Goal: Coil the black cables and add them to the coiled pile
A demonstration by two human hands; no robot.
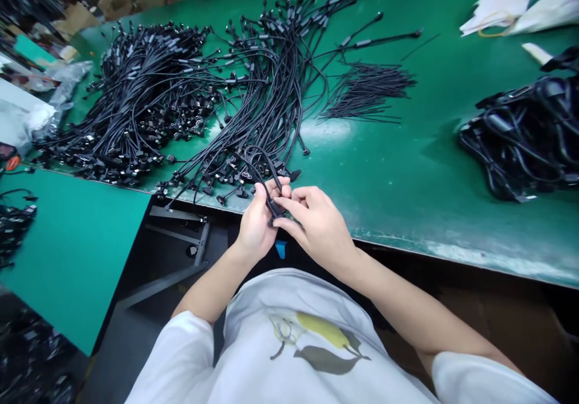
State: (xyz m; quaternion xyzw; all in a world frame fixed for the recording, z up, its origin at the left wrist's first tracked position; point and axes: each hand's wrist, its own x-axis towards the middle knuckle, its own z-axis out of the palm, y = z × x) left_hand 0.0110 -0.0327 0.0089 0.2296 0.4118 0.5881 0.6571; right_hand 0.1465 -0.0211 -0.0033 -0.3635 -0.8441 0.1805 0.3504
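Left hand (256,226) and right hand (322,226), in the head view, come together at the near edge of the green table (407,181), both closed on one black cable (272,205). We observe the left fingers curled behind the looped cable, while the right thumb and forefinger pinch it from the other side; its exact ends are too small for us to tell. Just beyond the hands we note a loose bunch of cables (275,96), its strands running away from us across the table, with plugs crowded toward the near edge. Left of it lies a larger heap of cables (140,90), some strands meeting the bunch. To the right of the bunch we find a pile of thin black strips (371,87), laid roughly side by side. Farther right, well apart from the hands, rests a stack of coiled cables (529,132), and above it, near the far corner, a white wrapping (515,0). At lower left we see a second green surface (72,241), adjoining the table's near edge.
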